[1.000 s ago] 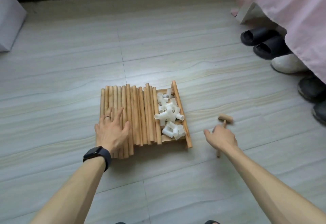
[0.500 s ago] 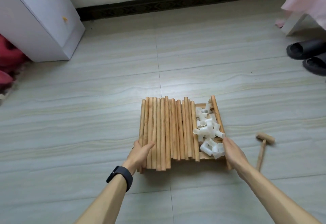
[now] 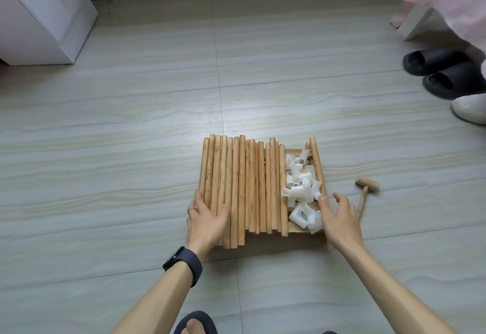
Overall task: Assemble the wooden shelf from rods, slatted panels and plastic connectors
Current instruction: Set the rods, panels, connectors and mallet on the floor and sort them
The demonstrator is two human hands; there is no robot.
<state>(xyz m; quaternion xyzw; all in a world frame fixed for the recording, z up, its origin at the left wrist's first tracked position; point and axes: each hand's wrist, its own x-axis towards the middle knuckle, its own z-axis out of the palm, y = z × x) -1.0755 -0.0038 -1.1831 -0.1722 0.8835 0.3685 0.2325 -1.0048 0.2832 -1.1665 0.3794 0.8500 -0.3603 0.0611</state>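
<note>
Resting my left hand (image 3: 207, 218) flat, fingers straight, on the near ends of the round light-wood rods (image 3: 242, 183) and my right hand (image 3: 340, 218), fingers spread and empty, at the white plastic tube connectors (image 3: 302, 189), I judge nothing joined: all lies loose on the slatted wooden panel (image 3: 297, 230).

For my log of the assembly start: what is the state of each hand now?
Left hand: open, flat on the wooden rods.
Right hand: open, fingers spread beside the plastic connectors, holding nothing.
</note>
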